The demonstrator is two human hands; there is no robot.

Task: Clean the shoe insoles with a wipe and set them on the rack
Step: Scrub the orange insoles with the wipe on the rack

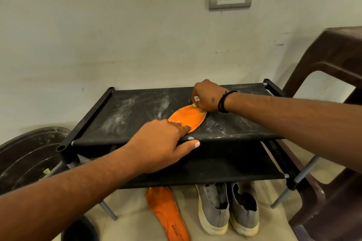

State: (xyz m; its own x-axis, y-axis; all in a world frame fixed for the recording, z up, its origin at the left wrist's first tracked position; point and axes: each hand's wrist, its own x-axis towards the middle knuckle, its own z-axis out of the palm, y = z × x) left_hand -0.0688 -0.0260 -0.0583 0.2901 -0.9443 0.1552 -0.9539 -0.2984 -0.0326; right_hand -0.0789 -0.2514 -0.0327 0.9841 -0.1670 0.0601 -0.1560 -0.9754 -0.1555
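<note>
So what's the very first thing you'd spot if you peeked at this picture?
The bright orange insole on the dusty black rack's top shelf jumps out. The left hand presses its near end while the right hand pinches a small white wipe at its far end. Below, on the floor, lie a second orange insole and a pair of grey shoes.

Dusty black rack (137, 107) bears one orange insole (188, 117); floor (137, 221) holds another insole (166, 213), shoes (227, 207).
</note>
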